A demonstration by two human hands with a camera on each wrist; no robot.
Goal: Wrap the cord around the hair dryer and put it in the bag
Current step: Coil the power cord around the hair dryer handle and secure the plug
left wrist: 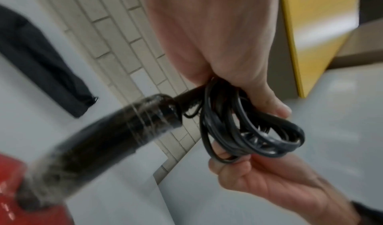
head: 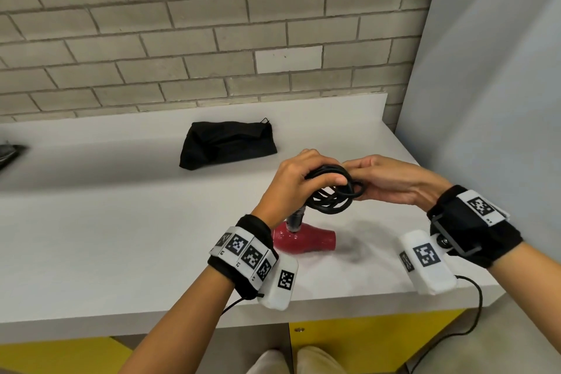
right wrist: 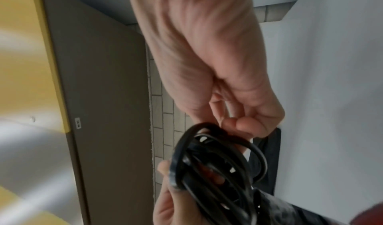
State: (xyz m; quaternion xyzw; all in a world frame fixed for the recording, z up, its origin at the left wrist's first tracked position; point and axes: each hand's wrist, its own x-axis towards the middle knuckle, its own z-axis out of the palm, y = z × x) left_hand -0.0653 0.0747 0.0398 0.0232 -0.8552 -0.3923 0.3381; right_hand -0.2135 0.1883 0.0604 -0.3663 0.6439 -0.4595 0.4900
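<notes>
The hair dryer has a red body [head: 305, 241] and a black handle [head: 296, 218] that points up toward my hands; I cannot tell whether the body touches the counter. Its black cord [head: 334, 193] is gathered into a loose coil just above the handle's end. My left hand [head: 303, 171] grips the coil from above, fingers curled over the loops. My right hand [head: 385, 181] pinches the coil's right side. The left wrist view shows the cord [left wrist: 248, 130], the handle [left wrist: 103, 143] and my right hand's thumb [left wrist: 225, 162] under the loops. The black bag [head: 227, 143] lies flat behind.
The white counter [head: 121, 222] ends at a front edge near my wrists, with yellow cabinet doors [head: 364, 340] below. A brick wall [head: 182, 39] runs along the back and a pale panel [head: 485, 100] closes the right side. A dark object [head: 9, 152] sits at the far left.
</notes>
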